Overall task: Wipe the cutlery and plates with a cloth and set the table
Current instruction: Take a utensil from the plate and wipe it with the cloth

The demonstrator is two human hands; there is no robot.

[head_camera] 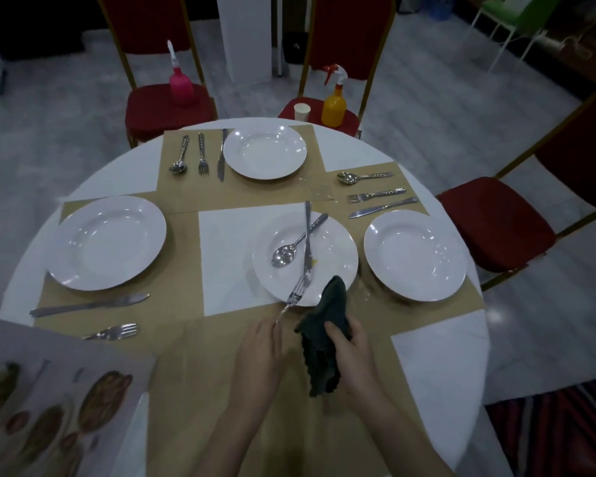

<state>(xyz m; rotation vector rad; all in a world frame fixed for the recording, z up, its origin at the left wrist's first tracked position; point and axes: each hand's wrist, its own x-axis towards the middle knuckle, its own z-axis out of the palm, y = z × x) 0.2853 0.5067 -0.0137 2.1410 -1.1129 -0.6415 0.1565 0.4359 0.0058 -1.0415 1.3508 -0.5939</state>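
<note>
Upward, left hand's [258,342] fork [295,296] tines point away.

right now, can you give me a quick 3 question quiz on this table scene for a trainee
1. True or false: the left hand holds a fork by its handle.
2. What does the right hand grip? A) a spray bottle B) a dark cloth C) a paper cup
3. Fill in: a spoon and a knife lie crossed on the ____ in front of the person.

Key
1. True; the prongs point away, over the plate's near rim.
2. B; the yellow spray bottle and the paper cup stand on a far red chair.
3. plate
</note>
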